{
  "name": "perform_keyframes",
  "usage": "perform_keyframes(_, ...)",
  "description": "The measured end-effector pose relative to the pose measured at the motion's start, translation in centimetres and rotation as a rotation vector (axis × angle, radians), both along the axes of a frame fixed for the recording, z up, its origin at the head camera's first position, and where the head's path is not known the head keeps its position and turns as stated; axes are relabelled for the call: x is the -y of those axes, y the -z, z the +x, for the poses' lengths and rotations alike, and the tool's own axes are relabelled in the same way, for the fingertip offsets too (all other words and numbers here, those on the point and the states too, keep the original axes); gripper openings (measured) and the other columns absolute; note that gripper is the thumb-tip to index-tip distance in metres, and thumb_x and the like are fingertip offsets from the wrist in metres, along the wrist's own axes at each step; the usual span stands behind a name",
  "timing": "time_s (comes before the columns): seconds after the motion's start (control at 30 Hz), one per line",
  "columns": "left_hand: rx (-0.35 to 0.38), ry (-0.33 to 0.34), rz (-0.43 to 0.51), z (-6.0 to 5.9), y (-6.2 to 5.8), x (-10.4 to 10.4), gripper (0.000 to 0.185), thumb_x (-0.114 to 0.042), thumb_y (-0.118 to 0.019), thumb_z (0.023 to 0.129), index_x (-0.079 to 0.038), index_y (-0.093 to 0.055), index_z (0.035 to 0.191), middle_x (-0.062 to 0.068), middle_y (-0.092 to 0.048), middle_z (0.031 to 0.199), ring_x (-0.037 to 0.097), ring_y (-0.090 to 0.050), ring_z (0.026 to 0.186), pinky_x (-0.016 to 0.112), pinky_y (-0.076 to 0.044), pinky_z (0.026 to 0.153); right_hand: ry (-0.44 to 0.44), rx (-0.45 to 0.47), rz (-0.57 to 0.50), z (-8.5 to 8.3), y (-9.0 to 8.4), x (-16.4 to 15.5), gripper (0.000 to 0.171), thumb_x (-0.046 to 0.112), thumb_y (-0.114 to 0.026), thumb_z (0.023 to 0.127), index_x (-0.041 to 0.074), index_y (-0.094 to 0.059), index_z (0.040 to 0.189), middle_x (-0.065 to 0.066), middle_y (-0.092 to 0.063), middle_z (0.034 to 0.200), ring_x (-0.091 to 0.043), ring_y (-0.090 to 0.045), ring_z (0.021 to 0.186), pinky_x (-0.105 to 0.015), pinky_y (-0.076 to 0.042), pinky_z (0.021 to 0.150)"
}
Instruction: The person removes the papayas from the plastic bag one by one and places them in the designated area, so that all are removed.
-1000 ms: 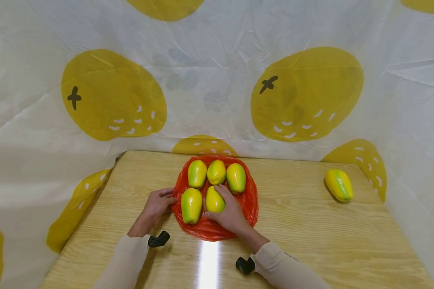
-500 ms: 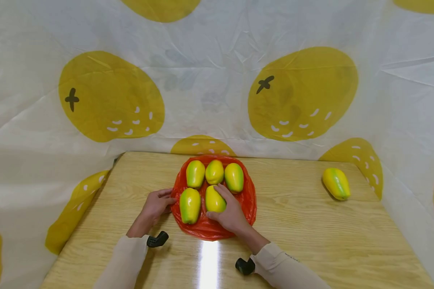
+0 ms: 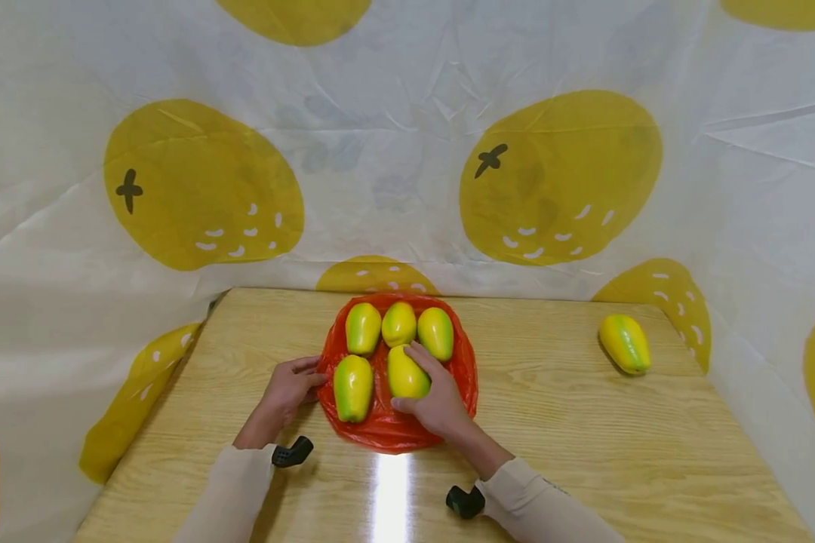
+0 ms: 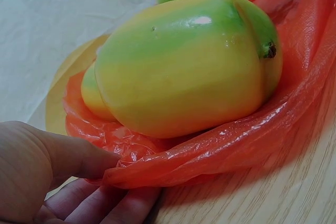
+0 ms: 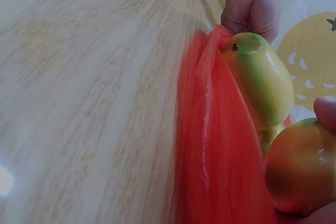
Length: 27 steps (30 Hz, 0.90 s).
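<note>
Several yellow-green papayas lie in a red plastic bag [image 3: 380,436] spread in a round on the table, its edge rolled outward. My left hand [image 3: 287,392] pinches the bag's left rim between thumb and fingers; in the left wrist view the thumb [image 4: 79,156] presses on the red film from above. Beside it sits the front-left papaya [image 3: 353,388]. My right hand [image 3: 440,397] grips the front-right papaya [image 3: 406,373], thumb near its lower end and fingers along its far right side. Behind these, a row holds a left papaya [image 3: 363,329], a middle one [image 3: 398,324] and a right one [image 3: 435,333].
Another papaya [image 3: 625,344] lies alone at the far right of the wooden table [image 3: 557,422]. A white curtain [image 3: 380,151] with yellow fruit prints stands behind and along both sides. Black wrist mounts [image 3: 292,452] jut from both sleeves.
The gripped papaya has shifted slightly right, away from the front-left one, with my right hand on it. My left hand keeps its place at the rim. The whole head view has drifted slightly.
</note>
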<state>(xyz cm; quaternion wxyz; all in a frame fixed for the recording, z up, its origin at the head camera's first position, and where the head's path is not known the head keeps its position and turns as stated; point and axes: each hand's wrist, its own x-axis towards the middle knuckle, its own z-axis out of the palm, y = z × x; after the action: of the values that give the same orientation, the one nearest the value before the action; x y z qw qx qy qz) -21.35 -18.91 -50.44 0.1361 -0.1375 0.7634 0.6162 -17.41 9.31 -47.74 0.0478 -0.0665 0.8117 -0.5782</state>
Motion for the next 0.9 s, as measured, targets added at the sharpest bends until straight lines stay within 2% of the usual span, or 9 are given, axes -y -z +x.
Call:
perform_keyframes(0.63,-0.002,0.003,0.025,0.1,-0.3,-0.1,0.050,-0.005,-0.064,0.101,-0.002,-0.054,0.149,0.026,-0.060,0.147,0.019,-0.074,0.104,0.035,-0.065,0.087,0.038,-0.004,-0.008,0.2,-0.6,-1.8,0.085,0.007,-0.085,0.079,0.021,-0.050,0.155,-0.001,-0.035,0.171,-0.036,-0.030,0.158,-0.065,-0.027,0.126)
perform_keyframes(0.9,0.011,0.002,0.003,0.1,-0.4,-0.2,0.050,-0.005,-0.064,0.101,-0.003,-0.054,0.150,0.025,-0.061,0.147,0.018,-0.074,0.103,0.034,-0.065,0.087,0.053,-0.009,0.001,0.2,-1.1,-2.7,0.085,0.007,-0.085,0.080,0.021,-0.049,0.156,0.000,-0.034,0.171,-0.036,-0.030,0.157,-0.064,-0.030,0.125)
